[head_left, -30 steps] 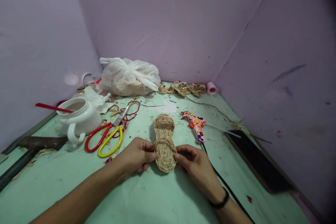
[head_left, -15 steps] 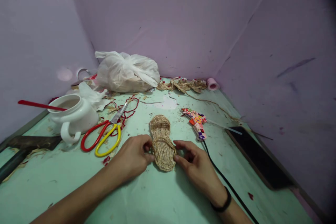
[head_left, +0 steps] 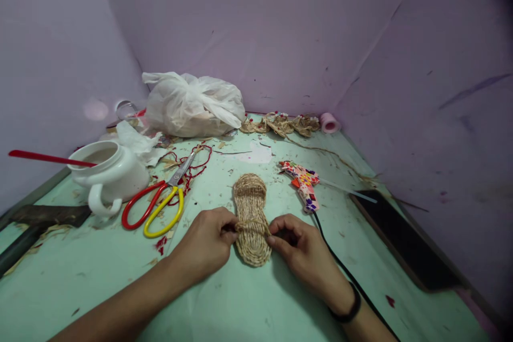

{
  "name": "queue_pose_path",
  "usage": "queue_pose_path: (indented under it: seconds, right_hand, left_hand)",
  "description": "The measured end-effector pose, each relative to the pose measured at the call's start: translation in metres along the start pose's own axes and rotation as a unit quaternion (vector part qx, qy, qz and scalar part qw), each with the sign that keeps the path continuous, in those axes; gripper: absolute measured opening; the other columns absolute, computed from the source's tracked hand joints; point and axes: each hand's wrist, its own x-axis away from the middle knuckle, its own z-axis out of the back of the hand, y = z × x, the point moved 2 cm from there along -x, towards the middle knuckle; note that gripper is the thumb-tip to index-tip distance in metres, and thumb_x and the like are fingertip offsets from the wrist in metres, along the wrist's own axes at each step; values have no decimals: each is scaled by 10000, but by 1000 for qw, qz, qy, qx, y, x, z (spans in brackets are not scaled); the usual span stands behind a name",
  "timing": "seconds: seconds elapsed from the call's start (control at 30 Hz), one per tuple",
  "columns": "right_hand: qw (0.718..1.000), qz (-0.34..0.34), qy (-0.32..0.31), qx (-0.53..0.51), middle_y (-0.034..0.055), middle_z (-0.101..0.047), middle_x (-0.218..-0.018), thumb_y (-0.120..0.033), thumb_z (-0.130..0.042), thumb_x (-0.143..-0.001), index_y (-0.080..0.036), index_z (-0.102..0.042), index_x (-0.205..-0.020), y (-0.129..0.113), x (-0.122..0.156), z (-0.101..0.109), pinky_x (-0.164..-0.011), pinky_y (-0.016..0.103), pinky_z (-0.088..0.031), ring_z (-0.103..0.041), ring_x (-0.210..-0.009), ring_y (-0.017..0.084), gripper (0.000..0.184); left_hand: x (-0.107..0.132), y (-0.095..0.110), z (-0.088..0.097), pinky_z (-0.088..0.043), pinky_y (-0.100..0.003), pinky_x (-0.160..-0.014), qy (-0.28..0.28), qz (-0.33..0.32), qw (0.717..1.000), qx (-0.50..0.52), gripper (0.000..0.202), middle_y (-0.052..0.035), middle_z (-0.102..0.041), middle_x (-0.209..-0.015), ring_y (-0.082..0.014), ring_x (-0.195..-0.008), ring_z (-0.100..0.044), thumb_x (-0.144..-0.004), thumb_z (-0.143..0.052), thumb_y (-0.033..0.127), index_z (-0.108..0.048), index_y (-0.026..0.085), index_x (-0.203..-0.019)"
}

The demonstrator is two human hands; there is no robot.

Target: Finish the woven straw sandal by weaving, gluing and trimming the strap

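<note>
A small woven straw sandal [head_left: 250,208] lies flat on the green table [head_left: 240,304], toe pointing away from me. A thin straw strap crosses its middle. My left hand [head_left: 208,240] is closed, pinching the strap's left end against the sandal's edge. My right hand [head_left: 298,248] is closed too, its fingertips pressing the strap's right end at the other edge. A black band circles my right wrist.
Red-and-yellow scissors [head_left: 160,203] lie left of the sandal, beside a white pot [head_left: 110,173] with a red stick. A patterned glue gun [head_left: 304,184] with a black cord lies right. A plastic bag [head_left: 192,104], straw pieces [head_left: 280,124], pink roll [head_left: 329,123] and dark slab [head_left: 404,240] sit near the walls.
My view has shifted slightly. Both hands stay at the sandal's sides, fingers now tighter on the strap across its middle.
</note>
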Motion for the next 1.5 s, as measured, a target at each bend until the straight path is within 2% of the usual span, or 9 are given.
queue_pose_path:
  seconds: [0.17, 0.33, 0.47, 0.6, 0.77, 0.83, 1.0, 1.27, 1.5]
  right_hand:
    - [994, 85, 34, 55, 23, -560, -781, -176, -585, -728, -180, -572, -757, -11, 5, 3, -529, 240, -401, -493, -576, 114, 33]
    - [981, 155, 41, 112, 34, -577, -783, -174, -573, -758, -185, -618, -936, -15, 3, 5, -561, 253, -419, -526, -608, 128, 183]
    - [971, 205, 54, 110, 51, -584, -826, -137, -536, -771, -185, -608, -883, -17, 1, 5, -577, 249, -432, -542, -642, 130, 141]
    - [968, 207, 91, 108, 21, -568, -703, -109, -517, -765, -189, -562, -773, -15, 4, 5, -562, 235, -420, -534, -633, 133, 92]
    - [965, 181, 156, 106, -28, -472, -589, -107, -507, -707, -201, -467, -642, -12, 6, 2, -483, 221, -366, -460, -516, 106, 121]
    - [964, 174, 177, 99, -40, -429, -561, -104, -497, -689, -208, -419, -600, -12, 5, 1, -471, 222, -342, -427, -494, 101, 157]
    - [979, 116, 158, 64, -38, -447, -576, -109, -478, -711, -208, -420, -645, -11, 4, -1, -467, 222, -346, -426, -497, 104, 133]
    - [977, 192, 81, 49, 58, -602, -845, -153, -522, -784, -191, -574, -905, -21, 10, 3, -622, 264, -456, -563, -724, 156, 136]
    - [977, 180, 96, 58, 37, -605, -722, -193, -501, -828, -184, -573, -770, -16, 11, 2, -591, 260, -430, -552, -664, 147, 94]
  left_hand:
    - [1, -1, 1, -364, -242, -607, -3, -23, 1000, 9, 128, -18, -586, -706, -149, -669, -520, -702, -511, 140, -630, 164, -741]
    - [2, 1, 5, -370, -253, -660, -13, -72, 997, -16, 165, -19, -575, -744, -154, -728, -517, -743, -468, 115, -620, 175, -766]
    - [4, 3, 5, -381, -259, -692, -16, -98, 995, -24, 207, -29, -565, -811, -155, -760, -519, -763, -450, 105, -617, 189, -852]
    - [5, 5, 5, -401, -244, -694, -15, -117, 993, 24, 247, -36, -561, -893, -143, -784, -526, -753, -471, 96, -602, 189, -941]
    - [0, 6, 3, -414, -249, -716, -48, -141, 984, 94, 174, -29, -580, -819, -142, -783, -537, -732, -496, 110, -637, 165, -818]
    - [-3, 6, 1, -414, -250, -712, -56, -128, 984, 114, 152, -29, -591, -786, -145, -769, -539, -718, -506, 123, -644, 155, -776]
    - [-8, 6, -5, -413, -251, -665, -37, 18, 985, 170, 157, -25, -609, -708, -143, -688, -524, -687, -514, 163, -629, 125, -788]
    - [-4, 5, 0, -334, -207, -536, -101, -15, 968, 228, 221, 4, -541, -666, -102, -599, -437, -661, -571, 258, -614, 122, -830]
    - [-4, 5, -6, -250, -217, -459, -71, 13, 977, 202, 243, 49, -388, -502, -77, -480, -326, -731, -485, 338, -524, 136, -603]
